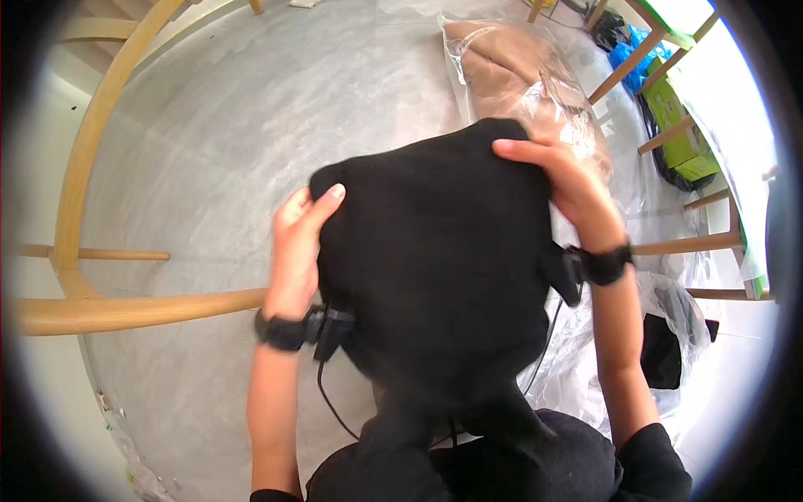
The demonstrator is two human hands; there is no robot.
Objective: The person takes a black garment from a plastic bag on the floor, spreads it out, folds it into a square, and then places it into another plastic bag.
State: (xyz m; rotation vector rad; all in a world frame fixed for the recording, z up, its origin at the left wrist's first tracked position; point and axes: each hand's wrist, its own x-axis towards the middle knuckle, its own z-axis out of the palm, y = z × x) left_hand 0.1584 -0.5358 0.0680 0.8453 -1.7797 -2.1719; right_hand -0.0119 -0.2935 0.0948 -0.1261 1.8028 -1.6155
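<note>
"So, what is closest to us?"

"The person's dark knees (577, 443). Just above them is a floppy black cloth thing (443, 259), spread out between the two hands."

"How do the hands hold it?"

"The left hand (299, 243) pinches the far left corner, thumb on top. The right hand (577, 188) grips the far right corner, with its thumb on top too. The right fingers are hidden underneath."

"Is there a bag near?"

"Yes, a crinkly clear bag (577, 389), down on the right past the knees. A black piece (662, 351) shows there, but I can't tell if it is inside or under the plastic."

"And farther off?"

"A big see-through bag (452, 54) lies on the grey floor (234, 151). Something brown and folded (519, 67) fills it."

"What about the far right?"

"A bright green box (679, 121) sits by some wooden legs. I can't see what it holds. Behind it are a blue bag (636, 57) and a black bag (607, 30), and their insides don't show either."
</note>
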